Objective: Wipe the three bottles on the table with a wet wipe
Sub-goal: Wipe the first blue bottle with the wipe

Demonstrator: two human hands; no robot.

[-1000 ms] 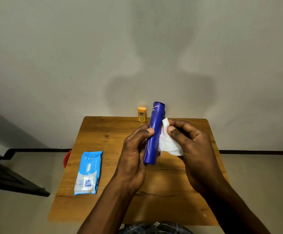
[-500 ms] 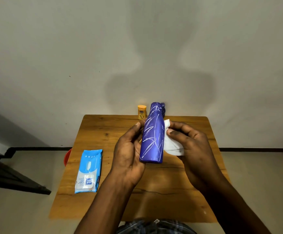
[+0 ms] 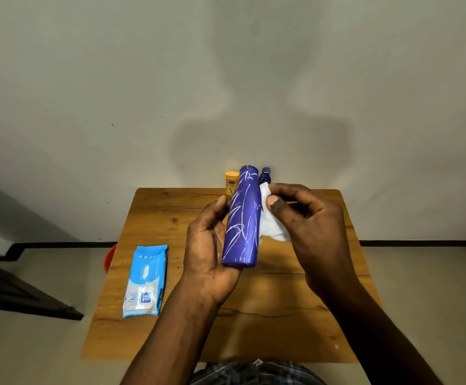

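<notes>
From the head view, the left hand [image 3: 212, 245] cradles the blue bottle [image 3: 243, 220] above the worktop [image 3: 154, 218], fingers curled round it. The right hand [image 3: 306, 218] pinches a white wipe [image 3: 270, 226] against the bottle's right side. A wipe packet [image 3: 145, 282] lies left of the bottle.

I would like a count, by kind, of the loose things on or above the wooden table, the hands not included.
Bottles: 3 (tall purple bottle with white scribble lines, small orange bottle, dark blue patterned bottle)
Wet wipes: 1 (white wet wipe)
Wipe packs: 1 (light blue pack of wet wipes)
Total: 5
</notes>
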